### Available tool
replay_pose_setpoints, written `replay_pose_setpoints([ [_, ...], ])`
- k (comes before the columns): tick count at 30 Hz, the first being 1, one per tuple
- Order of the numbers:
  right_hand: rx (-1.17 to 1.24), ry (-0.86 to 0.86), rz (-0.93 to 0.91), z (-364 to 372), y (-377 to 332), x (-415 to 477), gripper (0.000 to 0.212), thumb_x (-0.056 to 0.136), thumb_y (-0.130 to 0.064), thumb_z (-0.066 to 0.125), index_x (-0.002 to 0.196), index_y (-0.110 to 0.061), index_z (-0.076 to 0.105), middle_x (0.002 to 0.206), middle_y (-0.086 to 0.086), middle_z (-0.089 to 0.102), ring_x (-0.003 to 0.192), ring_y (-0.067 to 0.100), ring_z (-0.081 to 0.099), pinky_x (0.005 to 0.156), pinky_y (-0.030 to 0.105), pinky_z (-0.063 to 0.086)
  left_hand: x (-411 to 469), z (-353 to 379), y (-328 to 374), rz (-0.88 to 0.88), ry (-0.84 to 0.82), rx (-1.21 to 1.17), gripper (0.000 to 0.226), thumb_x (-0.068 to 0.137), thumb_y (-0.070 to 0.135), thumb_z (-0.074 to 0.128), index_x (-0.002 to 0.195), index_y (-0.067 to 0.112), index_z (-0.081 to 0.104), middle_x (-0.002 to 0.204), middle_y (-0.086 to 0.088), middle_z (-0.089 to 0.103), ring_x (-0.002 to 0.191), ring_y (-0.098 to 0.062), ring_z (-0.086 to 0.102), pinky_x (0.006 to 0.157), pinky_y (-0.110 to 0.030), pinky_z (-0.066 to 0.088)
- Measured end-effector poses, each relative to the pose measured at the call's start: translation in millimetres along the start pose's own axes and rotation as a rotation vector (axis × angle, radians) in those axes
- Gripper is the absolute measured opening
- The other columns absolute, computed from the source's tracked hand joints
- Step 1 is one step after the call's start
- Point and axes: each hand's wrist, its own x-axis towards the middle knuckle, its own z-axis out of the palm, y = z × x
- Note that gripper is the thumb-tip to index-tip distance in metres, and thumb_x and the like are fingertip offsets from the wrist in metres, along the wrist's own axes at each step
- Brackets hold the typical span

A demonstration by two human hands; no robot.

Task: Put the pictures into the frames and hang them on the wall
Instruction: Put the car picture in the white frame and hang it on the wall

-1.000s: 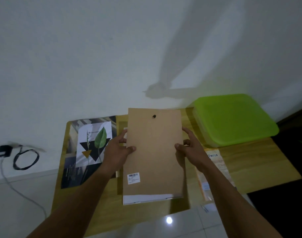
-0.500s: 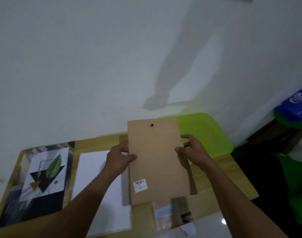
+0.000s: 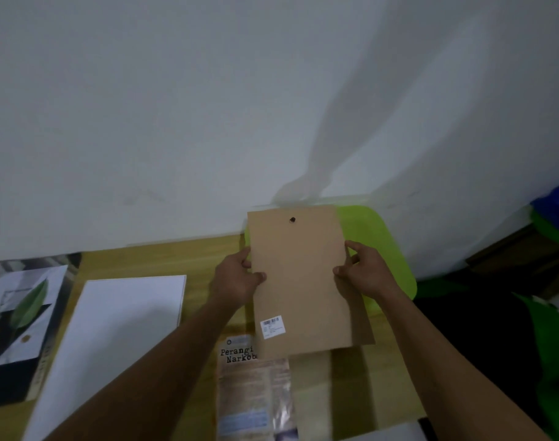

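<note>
Head view: my left hand point(image 3: 238, 278) and right hand point(image 3: 365, 275) gripped brown backing board point(image 3: 300, 281) by side edges above wooden table point(image 3: 208, 259).

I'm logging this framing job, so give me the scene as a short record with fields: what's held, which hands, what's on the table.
held: brown backing board, over the wooden table
left hand: grips the board's left edge
right hand: grips the board's right edge
board marks: dark hanger near top, barcode sticker lower left
table, left side: leaf picture, white sheet beside it
below board: printed leaflet, partly covered
behind board: green container
</note>
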Motion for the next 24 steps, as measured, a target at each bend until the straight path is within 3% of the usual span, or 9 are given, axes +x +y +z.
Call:
replay_pose_setpoints([
  [4, -0.145, 0.053, -0.033, 0, 2, 4, 0.07, 0.078, -0.021, 0.081, 0.141, -0.01, 0.052, 0.131, 0.014, 0.062, 0.119, 0.028, 0.059, 0.092, 0.029, 0.045, 7, 15, 1, -0.018, 0.021, 0.066, 0.074, 0.077, 0.023, 0.079, 0.143, 0.016, 0.044, 0.119, -0.005, 0.063, 0.106, -0.024, 0.061, 0.095, -0.039, 0.05],
  [11, -0.264, 0.118, -0.085, 3, 1, 0, 0.033, 0.081, -0.017, 0.076, 0.109, -0.003, 0.067, 0.107, 0.019, 0.069, 0.101, 0.034, 0.064, 0.08, 0.037, 0.05, 13, 22, 3, 0.01, 0.064, 0.179, 0.069, 0.077, 0.024, 0.077, 0.14, 0.015, 0.049, 0.12, -0.005, 0.061, 0.105, -0.024, 0.062, 0.093, -0.035, 0.049],
  [16, -0.274, 0.169, -0.128, 6, -12, -11, 0.042, 0.094, -0.028, 0.059, 0.129, -0.006, 0.059, 0.123, 0.019, 0.062, 0.111, 0.036, 0.06, 0.088, 0.039, 0.05, 6, 6, 0, 0.031, 0.091, 0.161, 0.062, 0.079, 0.027, 0.076, 0.136, 0.017, 0.054, 0.115, -0.002, 0.062, 0.101, -0.022, 0.062, 0.089, -0.032, 0.049],
  [18, -0.281, 0.143, -0.142, 12, -24, -18, 0.048, 0.093, -0.024, 0.059, 0.138, -0.007, 0.052, 0.131, 0.016, 0.06, 0.119, 0.031, 0.057, 0.094, 0.037, 0.049, -4, -8, -5, 0.048, 0.117, 0.145, 0.049, 0.081, 0.026, 0.073, 0.128, 0.016, 0.061, 0.107, 0.001, 0.064, 0.093, -0.018, 0.064, 0.084, -0.027, 0.047],
  [20, -0.284, 0.12, -0.173, 22, -41, -30, 0.052, 0.093, -0.018, 0.058, 0.142, -0.007, 0.046, 0.136, 0.015, 0.056, 0.125, 0.03, 0.053, 0.1, 0.037, 0.046, -18, -25, -16, 0.069, 0.127, 0.141, 0.046, 0.084, 0.026, 0.071, 0.128, 0.017, 0.061, 0.112, 0.001, 0.065, 0.086, -0.013, 0.061, 0.083, -0.023, 0.044],
  [24, -0.301, 0.102, -0.249, 60, -79, -63, 0.05, 0.094, -0.017, 0.056, 0.143, -0.009, 0.046, 0.137, 0.014, 0.055, 0.124, 0.029, 0.053, 0.099, 0.035, 0.044, -51, -68, -55, 0.095, 0.134, 0.135, 0.044, 0.084, 0.029, 0.071, 0.126, 0.017, 0.063, 0.115, -0.002, 0.066, 0.093, -0.016, 0.065, 0.089, -0.029, 0.049],
])
